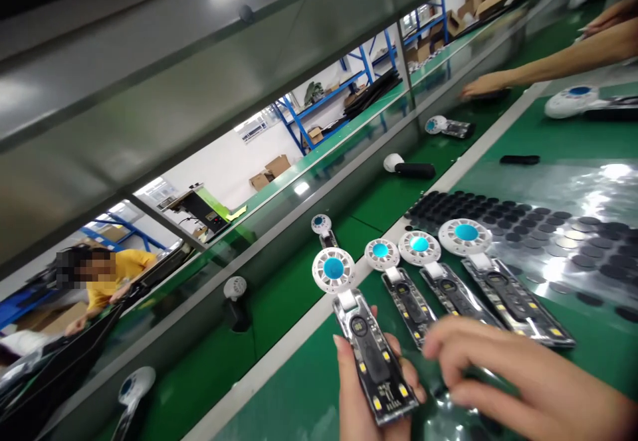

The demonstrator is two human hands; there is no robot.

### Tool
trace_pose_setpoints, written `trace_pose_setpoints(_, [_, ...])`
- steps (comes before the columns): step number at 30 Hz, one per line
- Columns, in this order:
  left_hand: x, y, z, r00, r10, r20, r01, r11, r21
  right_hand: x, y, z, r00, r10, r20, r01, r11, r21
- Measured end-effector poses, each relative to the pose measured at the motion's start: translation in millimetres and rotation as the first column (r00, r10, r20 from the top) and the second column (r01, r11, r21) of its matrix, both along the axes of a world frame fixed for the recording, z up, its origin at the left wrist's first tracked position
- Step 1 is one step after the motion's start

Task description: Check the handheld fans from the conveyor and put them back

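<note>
My left hand (351, 378) is wrapped round the clear handle of a handheld device (369, 354). Its round white vented head carries a blue disc, and a dark circuit board with yellow squares shows in the handle. To the right, my right hand (508, 374) is partly blurred, its fingers curled in and thumb close to them; a small dark thing by the fingertips cannot be made out. Beyond that hand lie three similar devices in a row, a near one (406, 298), a middle one (448, 281) and a larger-looking one (518, 301); the hand partly covers the middle one.
Black round pads (543, 228) lie in rows on a clear sheet at the right. A green conveyor belt (294, 275) carries several devices, some with black handles (416, 170). Another person's arm (558, 69) reaches over the belt. A person in yellow (119, 271) is across the line.
</note>
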State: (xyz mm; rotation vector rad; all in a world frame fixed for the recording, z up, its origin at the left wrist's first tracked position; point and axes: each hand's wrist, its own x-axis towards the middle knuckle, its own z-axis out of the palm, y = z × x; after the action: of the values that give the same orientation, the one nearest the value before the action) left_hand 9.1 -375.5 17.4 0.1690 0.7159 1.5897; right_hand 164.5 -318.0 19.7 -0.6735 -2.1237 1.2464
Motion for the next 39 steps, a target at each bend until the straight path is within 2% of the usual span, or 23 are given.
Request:
trace_pose_setpoints(3, [4.1,-7.6,-12.1,0.985,-0.15,-0.084,0.146,0.988,-0.057,-6.3,16.4,30.5,0.995,-0.022,0.101,0.038,0.987,-0.159])
trace_pose_setpoints(6, [7.2,-14.8,-16.4,0.95,-0.298,-0.091,0.288,0.952,-0.106,-15.2,18.3,40.1,0.991,0.019,0.133,0.014,0.971,-0.24])
trace_pose_setpoints(8, [10.7,-18.7,-18.2,0.946,-0.31,-0.09,0.298,0.946,-0.127,-19.8,14.7,41.2,0.989,0.041,0.144,-0.006,0.973,-0.233])
trace_pose_setpoints(10, [14.6,-21.8,-21.7,0.95,-0.29,-0.112,0.272,0.95,-0.151,-22.9,10.4,40.8,0.986,0.037,0.164,-0.005,0.982,-0.187])
trace_pose_setpoints(15, [19.9,-25.8,-34.2,0.96,-0.176,-0.218,0.128,0.967,-0.219,-26.4,4.2,35.7,0.979,-0.068,0.19,0.079,0.996,-0.052])
trace_pose_setpoints(19, [20.1,-25.6,-35.7,0.95,-0.135,-0.282,0.06,0.963,-0.261,-27.5,4.7,29.8,0.983,-0.08,0.166,0.081,0.997,0.003])
trace_pose_setpoints(27, [23.6,-24.6,-33.6,0.938,-0.118,-0.326,0.035,0.968,-0.25,-29.4,10.0,23.8,0.96,-0.03,0.277,0.04,0.999,-0.03])
trace_pose_setpoints(34, [24.3,-25.2,-31.9,0.924,-0.1,-0.37,-0.006,0.961,-0.275,-33.2,4.1,23.5,0.963,0.004,0.27,0.01,0.999,-0.05])
trace_pose_setpoints(39, [23.6,-25.2,-27.0,0.926,-0.108,-0.363,-0.003,0.956,-0.294,-35.2,3.3,24.7,0.951,0.024,0.308,-0.022,1.0,-0.01])
